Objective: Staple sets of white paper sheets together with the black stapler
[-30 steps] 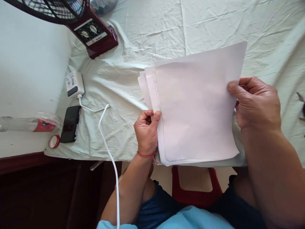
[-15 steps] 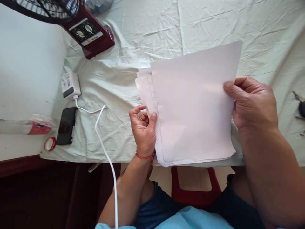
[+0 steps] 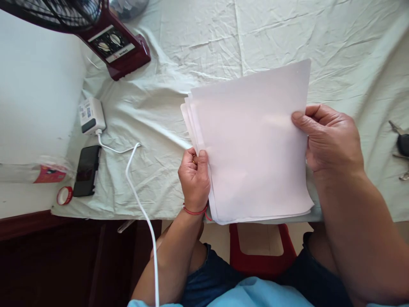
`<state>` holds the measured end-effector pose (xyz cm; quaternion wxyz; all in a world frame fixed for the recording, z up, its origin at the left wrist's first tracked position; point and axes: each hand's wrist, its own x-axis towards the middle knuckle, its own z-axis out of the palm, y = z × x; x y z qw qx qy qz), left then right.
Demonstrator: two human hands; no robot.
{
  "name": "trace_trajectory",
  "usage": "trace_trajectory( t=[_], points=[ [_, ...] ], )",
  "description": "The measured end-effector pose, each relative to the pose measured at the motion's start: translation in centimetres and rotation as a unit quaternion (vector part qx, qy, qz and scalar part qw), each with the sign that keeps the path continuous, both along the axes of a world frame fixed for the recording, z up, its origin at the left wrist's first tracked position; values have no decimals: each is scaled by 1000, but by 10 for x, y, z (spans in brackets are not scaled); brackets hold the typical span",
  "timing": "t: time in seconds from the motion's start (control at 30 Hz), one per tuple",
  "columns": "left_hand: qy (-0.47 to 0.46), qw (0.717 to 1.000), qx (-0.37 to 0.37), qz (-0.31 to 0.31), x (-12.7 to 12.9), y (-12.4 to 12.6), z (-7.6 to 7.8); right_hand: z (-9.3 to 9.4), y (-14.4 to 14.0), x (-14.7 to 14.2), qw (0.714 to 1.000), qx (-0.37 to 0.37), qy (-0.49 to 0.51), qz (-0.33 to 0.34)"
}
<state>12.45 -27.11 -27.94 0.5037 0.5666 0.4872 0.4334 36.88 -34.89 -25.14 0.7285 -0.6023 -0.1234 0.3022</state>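
Several white sheets of paper [image 3: 255, 145] are held up in front of me over the table's near edge, the top one blank on the side I see. My left hand [image 3: 195, 175] pinches the stack's left edge, thumb on top and fingers curled underneath. With thumb above and fingers behind, my right hand [image 3: 334, 138] grips the right edge of the top sheet. At the upper left, the edges of the lower sheets fan out slightly. Whether my right hand also holds any lower sheets is hidden.
A pale cloth [image 3: 275, 30] covers the table. To the left stand a dark red fan [image 3: 124, 53], a white charger box [image 3: 92, 115] with a white cable [image 3: 140, 200], a phone [image 3: 87, 170], a red tape roll [image 3: 64, 195] and a bottle [image 3: 49, 174]. Keys [image 3: 402, 144] lie right; a red stool [image 3: 262, 264] stands below.
My right hand has moved left with the top sheet, which now covers the printed strip seen before. My left hand's fingers have closed in under the stack's edge.
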Motion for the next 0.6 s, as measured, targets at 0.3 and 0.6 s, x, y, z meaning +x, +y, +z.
trace_trajectory(
  t=[0.3,0.6],
  points=[
    [-1,999,-34,-22,-1,-2,3,-1,0,-2,1000,-2,1,8],
    [-6,999,-16,-39,1,-3,3,-2,0,-4,1000,-15,-6,20]
  ],
)
